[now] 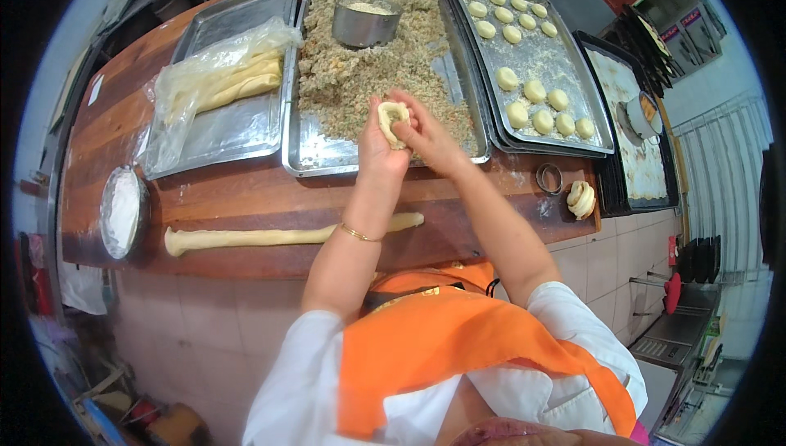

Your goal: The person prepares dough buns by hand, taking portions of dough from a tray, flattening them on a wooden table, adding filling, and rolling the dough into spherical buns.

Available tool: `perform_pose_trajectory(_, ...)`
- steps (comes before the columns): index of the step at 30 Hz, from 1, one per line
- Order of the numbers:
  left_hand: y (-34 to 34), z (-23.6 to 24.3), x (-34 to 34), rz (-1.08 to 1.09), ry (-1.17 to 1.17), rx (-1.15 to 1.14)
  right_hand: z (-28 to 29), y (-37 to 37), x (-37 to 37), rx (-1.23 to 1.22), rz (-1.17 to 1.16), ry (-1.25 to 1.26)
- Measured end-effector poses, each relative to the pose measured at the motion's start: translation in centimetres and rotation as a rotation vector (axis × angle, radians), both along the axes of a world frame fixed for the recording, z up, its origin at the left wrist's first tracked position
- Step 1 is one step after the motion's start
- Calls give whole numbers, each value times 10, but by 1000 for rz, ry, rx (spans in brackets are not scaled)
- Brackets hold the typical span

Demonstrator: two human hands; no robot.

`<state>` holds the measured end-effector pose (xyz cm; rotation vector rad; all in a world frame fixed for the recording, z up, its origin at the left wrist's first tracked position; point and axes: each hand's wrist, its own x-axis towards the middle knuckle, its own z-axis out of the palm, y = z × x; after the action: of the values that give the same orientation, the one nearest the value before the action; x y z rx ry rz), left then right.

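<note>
Between my two hands is a small dough cup [394, 124] with a hollow in its middle. My left hand [376, 148] is wrapped around it from below and the left. My right hand [429, 137] grips its right rim, with the thumb over the hollow. Both hands are above the near edge of a metal tray [326, 151] heaped with crumbly, speckled filling [352, 78]. A round metal tin [365, 27] sits in that filling. Under my left forearm, a long dough rope [246, 238] lies on the wooden table.
Left of the filling, a tray [237, 145] holds dough strips [246, 86] under plastic. A flour bowl [124, 212] stands at the left edge. Rightward are a tray [524, 60] of round dough pieces, a metal ring [549, 178], stacked dough rings [581, 200] and a dark tray [652, 197].
</note>
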<state>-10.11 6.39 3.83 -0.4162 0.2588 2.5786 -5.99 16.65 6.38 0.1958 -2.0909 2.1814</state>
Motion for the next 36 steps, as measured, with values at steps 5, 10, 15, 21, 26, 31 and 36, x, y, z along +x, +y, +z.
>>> perform_pose_trajectory(5,-1,-21,-4,19,-27,60,-3,-5,6,502,-75,1)
perform_pose_trajectory(10,10,10,9,79,-143,11,-9,-3,-5,-145,-28,19)
perform_pose_trajectory(15,0,12,20,108,-22,60,4,0,-5,500,-290,335)
perform_pose_trajectory(21,-1,6,22,107,-118,-5,33,-1,3,184,-59,-85)
perform_pose_trajectory(26,11,-15,17,70,-13,-124,3,-1,11,278,-10,-132)
perform_pose_trajectory(31,23,-60,5,76,68,-58,-7,-12,15,383,-113,-17)
perform_pose_trajectory(36,-8,9,34,-8,447,-75,22,11,5,-347,80,-316)
